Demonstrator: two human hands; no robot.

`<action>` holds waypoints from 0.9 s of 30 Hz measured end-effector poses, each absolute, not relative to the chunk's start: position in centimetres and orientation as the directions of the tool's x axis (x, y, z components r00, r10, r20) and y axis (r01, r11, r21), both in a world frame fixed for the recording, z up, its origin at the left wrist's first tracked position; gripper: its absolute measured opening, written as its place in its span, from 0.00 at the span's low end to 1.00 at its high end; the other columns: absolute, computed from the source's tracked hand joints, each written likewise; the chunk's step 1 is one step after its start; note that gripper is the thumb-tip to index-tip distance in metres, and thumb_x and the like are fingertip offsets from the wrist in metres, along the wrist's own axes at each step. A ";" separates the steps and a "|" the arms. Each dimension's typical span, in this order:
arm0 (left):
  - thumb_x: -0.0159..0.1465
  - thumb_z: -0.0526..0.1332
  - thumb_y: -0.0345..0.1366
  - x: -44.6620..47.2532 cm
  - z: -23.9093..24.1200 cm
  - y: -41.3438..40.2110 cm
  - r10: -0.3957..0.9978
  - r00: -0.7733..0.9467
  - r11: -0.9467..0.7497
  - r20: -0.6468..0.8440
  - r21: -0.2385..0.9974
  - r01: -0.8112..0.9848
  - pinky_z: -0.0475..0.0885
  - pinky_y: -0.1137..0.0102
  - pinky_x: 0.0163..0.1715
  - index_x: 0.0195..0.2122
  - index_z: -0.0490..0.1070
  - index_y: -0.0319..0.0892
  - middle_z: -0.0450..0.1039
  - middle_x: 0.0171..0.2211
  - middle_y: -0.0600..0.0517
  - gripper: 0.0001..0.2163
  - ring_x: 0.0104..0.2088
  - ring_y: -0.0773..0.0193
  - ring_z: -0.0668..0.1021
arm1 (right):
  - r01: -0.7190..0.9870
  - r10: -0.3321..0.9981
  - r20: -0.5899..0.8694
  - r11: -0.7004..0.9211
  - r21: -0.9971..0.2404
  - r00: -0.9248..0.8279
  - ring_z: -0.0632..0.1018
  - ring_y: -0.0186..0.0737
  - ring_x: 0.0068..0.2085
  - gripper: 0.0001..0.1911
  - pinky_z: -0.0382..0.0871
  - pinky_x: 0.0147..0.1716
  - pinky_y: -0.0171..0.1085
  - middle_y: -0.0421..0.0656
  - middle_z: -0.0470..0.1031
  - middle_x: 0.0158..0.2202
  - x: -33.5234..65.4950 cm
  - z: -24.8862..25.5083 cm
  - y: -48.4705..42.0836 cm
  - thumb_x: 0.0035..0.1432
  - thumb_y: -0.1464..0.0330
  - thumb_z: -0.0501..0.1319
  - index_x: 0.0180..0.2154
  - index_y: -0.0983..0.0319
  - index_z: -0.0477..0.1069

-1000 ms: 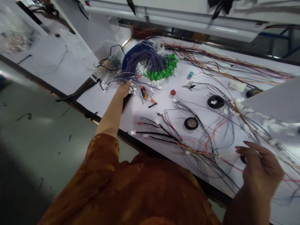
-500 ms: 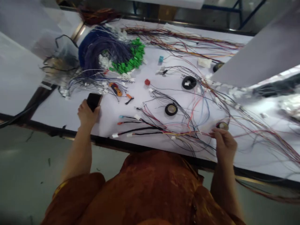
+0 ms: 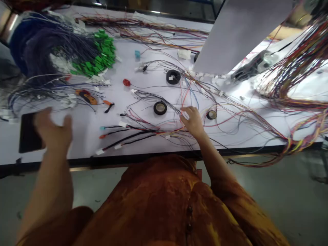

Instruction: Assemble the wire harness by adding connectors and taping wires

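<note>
My left hand (image 3: 52,131) hovers blurred over the table's front left, fingers spread, just right of a flat black phone (image 3: 28,132) lying on the white table (image 3: 84,126). My right hand (image 3: 192,120) rests on a tangle of thin coloured wires (image 3: 164,131) near the front middle, fingers curled down onto them; whether it grips any wire is unclear. Two black tape rolls sit beside it, one (image 3: 160,108) to its left and a smaller one (image 3: 211,114) to its right.
A purple wire bundle (image 3: 38,51) with green connectors (image 3: 98,61) lies at the back left. An orange-handled cutter (image 3: 87,96), a red connector (image 3: 126,82) and a third tape roll (image 3: 173,77) lie mid-table. A grey panel (image 3: 238,30) leans at the back right. Wire harnesses (image 3: 302,102) drape off the right edge.
My left hand came back from the purple bundle, set the black phone down near the front left edge and lifted off it. My right hand moved left onto the wires.
</note>
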State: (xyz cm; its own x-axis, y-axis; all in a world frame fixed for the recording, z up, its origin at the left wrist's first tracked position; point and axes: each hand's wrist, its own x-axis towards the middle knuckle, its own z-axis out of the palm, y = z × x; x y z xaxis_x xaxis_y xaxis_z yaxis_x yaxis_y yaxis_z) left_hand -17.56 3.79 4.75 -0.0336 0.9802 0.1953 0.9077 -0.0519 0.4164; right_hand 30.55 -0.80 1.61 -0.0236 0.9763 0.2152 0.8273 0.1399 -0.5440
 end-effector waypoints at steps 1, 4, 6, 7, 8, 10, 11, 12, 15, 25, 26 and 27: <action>0.67 0.60 0.45 -16.2 4.4 3.7 0.962 0.008 -0.124 0.274 0.409 0.904 0.62 0.43 0.64 0.60 0.66 0.38 0.67 0.62 0.40 0.23 0.63 0.45 0.69 | 0.873 0.983 0.172 0.136 -0.468 -0.061 0.73 0.53 0.52 0.19 0.68 0.53 0.50 0.52 0.76 0.50 29.8 1.7 0.7 0.60 0.67 0.62 0.52 0.64 0.73; 0.66 0.59 0.46 -11.6 3.8 3.6 0.906 0.214 -0.361 0.365 0.403 0.841 0.63 0.50 0.65 0.53 0.71 0.39 0.73 0.58 0.42 0.19 0.61 0.49 0.72 | 0.950 0.992 0.055 0.124 -0.285 -0.113 0.70 0.59 0.55 0.18 0.64 0.53 0.53 0.57 0.73 0.52 27.8 1.6 4.6 0.59 0.68 0.63 0.51 0.65 0.74; 0.67 0.58 0.47 -8.9 4.0 3.9 0.913 0.266 -0.386 0.311 0.443 0.809 0.63 0.52 0.65 0.52 0.72 0.43 0.74 0.57 0.44 0.18 0.61 0.51 0.72 | 0.957 0.991 0.040 0.134 -0.258 -0.128 0.70 0.59 0.54 0.08 0.62 0.53 0.53 0.57 0.74 0.49 27.2 1.5 6.2 0.61 0.71 0.59 0.41 0.65 0.75; 0.67 0.57 0.49 -7.7 4.2 4.1 0.924 0.268 -0.371 0.273 0.466 0.803 0.63 0.52 0.65 0.53 0.71 0.45 0.73 0.58 0.45 0.18 0.62 0.51 0.72 | 0.950 0.990 0.054 0.140 -0.278 -0.130 0.71 0.57 0.52 0.06 0.62 0.52 0.52 0.56 0.75 0.46 27.2 1.6 6.7 0.62 0.72 0.58 0.36 0.64 0.74; 0.67 0.57 0.50 -6.6 4.4 4.4 0.931 0.276 -0.360 0.238 0.487 0.796 0.62 0.52 0.66 0.54 0.70 0.46 0.73 0.59 0.45 0.19 0.63 0.50 0.71 | 0.938 0.989 0.076 0.143 -0.317 -0.126 0.72 0.55 0.50 0.06 0.61 0.51 0.52 0.55 0.75 0.43 27.2 1.8 6.9 0.62 0.73 0.57 0.34 0.63 0.72; 0.64 0.60 0.54 -4.5 4.9 5.1 0.926 0.315 -0.378 0.209 0.511 0.772 0.60 0.49 0.67 0.59 0.67 0.47 0.68 0.63 0.44 0.26 0.65 0.47 0.68 | 0.886 0.986 0.123 0.155 -0.437 -0.111 0.73 0.50 0.42 0.06 0.61 0.48 0.48 0.50 0.75 0.36 27.3 2.8 6.7 0.62 0.73 0.57 0.32 0.61 0.69; 0.61 0.63 0.57 -3.3 5.1 5.5 0.912 0.349 -0.411 0.217 0.514 0.753 0.58 0.48 0.68 0.62 0.64 0.46 0.64 0.66 0.42 0.32 0.67 0.45 0.65 | 0.846 0.983 0.145 0.170 -0.506 -0.111 0.73 0.47 0.38 0.05 0.62 0.46 0.46 0.47 0.74 0.31 27.2 3.6 6.3 0.61 0.73 0.57 0.32 0.60 0.68; 0.57 0.66 0.59 -2.0 5.3 5.9 0.890 0.390 -0.456 0.237 0.514 0.727 0.56 0.47 0.69 0.64 0.61 0.45 0.60 0.68 0.40 0.38 0.69 0.42 0.61 | 0.799 0.979 0.166 0.194 -0.569 -0.119 0.72 0.45 0.34 0.05 0.61 0.44 0.43 0.43 0.72 0.28 27.0 4.5 5.8 0.61 0.72 0.58 0.32 0.59 0.68; 0.54 0.69 0.60 2.0 6.1 7.3 0.816 0.503 -0.571 0.285 0.531 0.626 0.51 0.45 0.69 0.66 0.59 0.44 0.59 0.69 0.40 0.43 0.71 0.39 0.58 | 0.660 0.959 0.220 0.284 -0.695 -0.182 0.67 0.38 0.28 0.04 0.60 0.37 0.38 0.38 0.68 0.24 26.0 8.2 4.1 0.61 0.72 0.60 0.33 0.58 0.68; 0.65 0.60 0.45 -1.9 13.4 13.0 0.851 0.506 -0.459 0.141 0.670 0.584 0.72 0.53 0.52 0.33 0.78 0.33 0.70 0.25 0.55 0.17 0.32 0.66 0.75 | 0.190 0.994 0.088 0.099 -0.977 -0.067 0.68 0.32 0.28 0.09 0.68 0.32 0.34 0.33 0.63 0.21 28.4 12.5 6.1 0.57 0.71 0.68 0.29 0.59 0.70; 0.66 0.58 0.43 -3.5 14.3 13.5 0.886 0.450 -0.411 0.115 0.645 0.644 0.69 0.49 0.55 0.36 0.78 0.32 0.70 0.27 0.57 0.17 0.35 0.66 0.76 | 0.154 0.997 0.063 0.067 -0.986 -0.035 0.69 0.31 0.28 0.10 0.68 0.32 0.33 0.33 0.61 0.21 29.0 12.3 6.7 0.57 0.72 0.69 0.28 0.59 0.69; 0.67 0.57 0.42 -5.2 14.9 13.9 0.921 0.375 -0.360 0.107 0.603 0.712 0.65 0.44 0.57 0.37 0.77 0.31 0.69 0.27 0.58 0.17 0.39 0.65 0.77 | 0.132 0.999 0.051 0.052 -0.990 -0.007 0.69 0.30 0.27 0.11 0.67 0.31 0.32 0.32 0.60 0.20 29.4 12.1 7.3 0.57 0.72 0.69 0.27 0.60 0.69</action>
State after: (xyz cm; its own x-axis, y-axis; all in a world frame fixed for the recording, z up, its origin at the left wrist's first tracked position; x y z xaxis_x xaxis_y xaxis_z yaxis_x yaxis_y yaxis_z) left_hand -5.21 13.93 14.92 0.3751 0.9208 0.1070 0.7115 -0.3600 0.6035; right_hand 29.43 7.35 12.14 -0.0068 0.9987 0.0513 0.1316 0.0517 -0.9900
